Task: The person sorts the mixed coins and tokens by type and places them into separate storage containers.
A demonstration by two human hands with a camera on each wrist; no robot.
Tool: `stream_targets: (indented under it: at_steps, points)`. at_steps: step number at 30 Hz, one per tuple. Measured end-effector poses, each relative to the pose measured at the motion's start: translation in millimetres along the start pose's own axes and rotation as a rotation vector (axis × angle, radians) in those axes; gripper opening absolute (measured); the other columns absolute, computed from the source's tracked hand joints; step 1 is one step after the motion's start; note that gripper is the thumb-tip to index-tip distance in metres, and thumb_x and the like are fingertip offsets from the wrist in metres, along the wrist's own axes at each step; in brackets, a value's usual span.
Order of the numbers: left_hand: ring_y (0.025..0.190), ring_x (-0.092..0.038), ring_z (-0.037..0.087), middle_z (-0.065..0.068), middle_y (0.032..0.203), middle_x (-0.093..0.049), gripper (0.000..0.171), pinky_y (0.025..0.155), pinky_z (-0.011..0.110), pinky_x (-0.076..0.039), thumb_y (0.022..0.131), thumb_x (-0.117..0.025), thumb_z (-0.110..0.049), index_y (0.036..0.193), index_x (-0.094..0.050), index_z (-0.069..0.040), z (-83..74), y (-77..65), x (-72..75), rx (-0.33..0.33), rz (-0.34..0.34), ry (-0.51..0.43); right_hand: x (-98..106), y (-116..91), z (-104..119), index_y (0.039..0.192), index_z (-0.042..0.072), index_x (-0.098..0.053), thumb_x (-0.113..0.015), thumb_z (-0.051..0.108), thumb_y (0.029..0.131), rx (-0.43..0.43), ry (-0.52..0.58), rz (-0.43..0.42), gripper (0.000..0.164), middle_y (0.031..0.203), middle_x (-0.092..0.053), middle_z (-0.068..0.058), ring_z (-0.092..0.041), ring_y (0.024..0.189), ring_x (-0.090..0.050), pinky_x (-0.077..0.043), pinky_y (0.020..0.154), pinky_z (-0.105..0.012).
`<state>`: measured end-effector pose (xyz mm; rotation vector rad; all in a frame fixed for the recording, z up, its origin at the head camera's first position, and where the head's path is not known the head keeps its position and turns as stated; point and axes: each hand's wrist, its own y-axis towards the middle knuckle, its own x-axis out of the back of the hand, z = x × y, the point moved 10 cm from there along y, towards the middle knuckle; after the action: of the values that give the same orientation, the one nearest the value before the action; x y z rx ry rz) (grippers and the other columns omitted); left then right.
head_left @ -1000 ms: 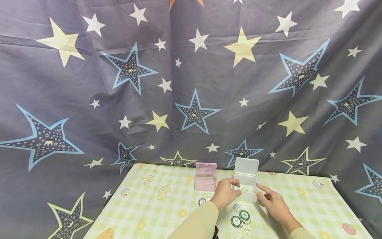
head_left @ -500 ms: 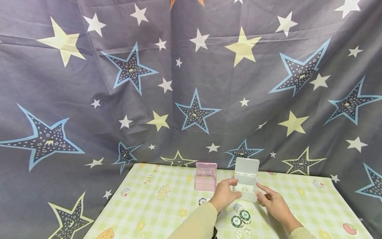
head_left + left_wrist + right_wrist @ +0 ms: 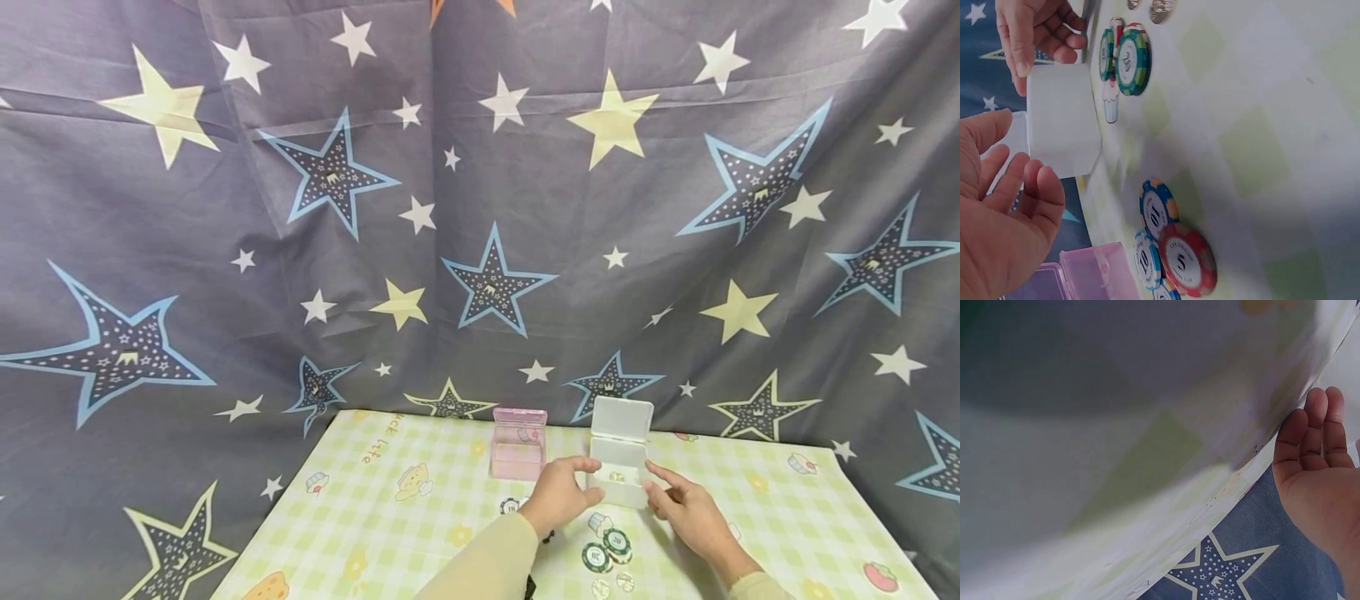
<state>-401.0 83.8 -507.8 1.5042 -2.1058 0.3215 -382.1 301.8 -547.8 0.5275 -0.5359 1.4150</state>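
A small white box (image 3: 618, 493) stands on the table with its lid (image 3: 622, 418) raised at the back. A small shiny gold-coloured piece (image 3: 617, 477) lies inside it; some of the inside is hidden. My right hand (image 3: 688, 510) holds the box by its right side, thumb towards the front corner. Beside the box's left side is my left hand (image 3: 562, 493), fingers loosely bent with nothing between them. In the left wrist view its fingertips (image 3: 1052, 181) are close to the box. Two shiny coins (image 3: 624, 582) lie nearer me, beyond the green-rimmed poker chips (image 3: 597, 557).
A transparent pink box (image 3: 517, 467) stands with its lid up, left of the white one. Red and blue poker chips (image 3: 1188, 259) lie in front of it, partly behind my left hand in the head view. A star-patterned curtain (image 3: 480, 208) hangs behind the checked tablecloth (image 3: 405, 533).
A second ago my left hand held a small dark-gold coin-like piece at the white box; its fingers no longer hold it. That hand has drawn slightly left. My right hand stays at the box.
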Motion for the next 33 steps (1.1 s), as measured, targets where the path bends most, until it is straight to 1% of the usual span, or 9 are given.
stream_targets:
  at_steps: [2, 4, 6, 8, 12, 18, 21, 25, 33]
  points:
    - [0.058, -0.055, 0.007, 0.005, 0.098, -0.079, 0.037, 0.065, 0.023, -0.053, 0.090, -0.083, -0.016, 0.127, -0.077, -0.016, -6.0, -4.7, 0.5, -0.066, 0.007, 0.110, 0, -1, 0, 0.157, 0.010, -0.054, -0.063, 0.038, 0.108, 0.002, 0.003, -0.001, 0.057, 0.091, -0.080, -0.004, -0.013, 0.081, -0.071, -0.052, 0.071, -0.028]
    - [0.079, -0.069, 0.008, 0.003, 0.107, -0.080, 0.034, 0.078, 0.025, -0.058, 0.091, -0.083, -0.019, 0.125, -0.078, -0.020, -13.5, -12.6, 0.0, -0.148, 0.016, 0.248, 0, -1, 0, 0.157, 0.010, -0.054, -0.063, 0.037, 0.108, 0.001, 0.005, -0.003, 0.056, 0.091, -0.080, -0.004, -0.014, 0.081, -0.072, -0.052, 0.072, -0.027]
    - [0.102, -0.073, 0.010, -0.005, 0.124, -0.079, 0.031, 0.093, 0.026, -0.058, 0.092, -0.083, -0.022, 0.123, -0.079, -0.024, -21.5, -23.2, -2.8, -0.247, 0.031, 0.401, 0, -1, 0, 0.157, 0.009, -0.054, -0.063, 0.037, 0.109, 0.009, 0.003, -0.004, 0.056, 0.091, -0.081, -0.004, -0.014, 0.082, -0.072, -0.053, 0.072, -0.027]
    - [0.116, -0.070, 0.008, -0.011, 0.128, -0.077, 0.030, 0.100, 0.025, -0.056, 0.093, -0.082, -0.026, 0.122, -0.079, -0.028, -26.8, -35.4, -9.3, -0.340, 0.074, 0.528, 0, -1, 1, 0.157, 0.009, -0.054, -0.062, 0.037, 0.109, 0.012, 0.003, -0.001, 0.057, 0.091, -0.081, -0.004, -0.015, 0.082, -0.073, -0.053, 0.072, -0.027]
    - [0.109, -0.068, -0.001, -0.021, 0.124, -0.077, 0.026, 0.092, 0.015, -0.053, 0.096, -0.079, -0.033, 0.123, -0.080, -0.033, -35.3, -63.5, -25.9, -0.549, 0.174, 0.717, 1, -1, 2, 0.157, 0.009, -0.054, -0.062, 0.037, 0.109, 0.020, 0.002, -0.003, 0.056, 0.092, -0.081, -0.004, -0.014, 0.082, -0.073, -0.053, 0.071, -0.027]
    - [0.096, -0.063, -0.009, -0.026, 0.119, -0.076, 0.026, 0.083, 0.005, -0.044, 0.101, -0.075, -0.038, 0.126, -0.078, -0.037, -35.7, -94.8, -47.2, -0.769, 0.294, 0.866, 1, -1, 1, 0.157, 0.010, -0.054, -0.062, 0.037, 0.109, 0.021, 0.002, 0.000, 0.056, 0.091, -0.081, -0.004, -0.013, 0.081, -0.072, -0.052, 0.071, -0.026]
    - [0.089, -0.059, -0.010, -0.028, 0.115, -0.077, 0.023, 0.077, 0.003, -0.038, 0.099, -0.077, -0.033, 0.121, -0.079, -0.037, -31.9, -101.2, -54.5, -0.821, 0.311, 0.903, 0, -2, 0, 0.158, 0.010, -0.053, -0.062, 0.038, 0.109, 0.009, -0.004, 0.003, 0.057, 0.091, -0.081, -0.003, -0.011, 0.080, -0.071, -0.052, 0.071, -0.026]
    - [0.081, -0.055, -0.009, -0.029, 0.109, -0.077, 0.020, 0.070, 0.004, -0.034, 0.096, -0.079, -0.029, 0.113, -0.080, -0.039, -29.7, -104.8, -59.9, -0.848, 0.314, 0.941, -1, -2, -1, 0.158, 0.011, -0.053, -0.062, 0.037, 0.109, -0.003, -0.009, 0.004, 0.056, 0.090, -0.080, -0.002, -0.011, 0.080, -0.071, -0.052, 0.073, -0.026]
    - [0.079, -0.054, -0.007, -0.031, 0.111, -0.076, 0.019, 0.061, 0.006, -0.029, 0.095, -0.072, -0.046, 0.113, -0.080, -0.045, -29.8, -114.3, -68.7, -0.923, 0.323, 1.031, -1, -1, 0, 0.157, 0.010, -0.053, -0.062, 0.038, 0.109, 0.000, -0.010, 0.000, 0.057, 0.090, -0.080, -0.003, -0.010, 0.080, -0.070, -0.052, 0.074, -0.026]
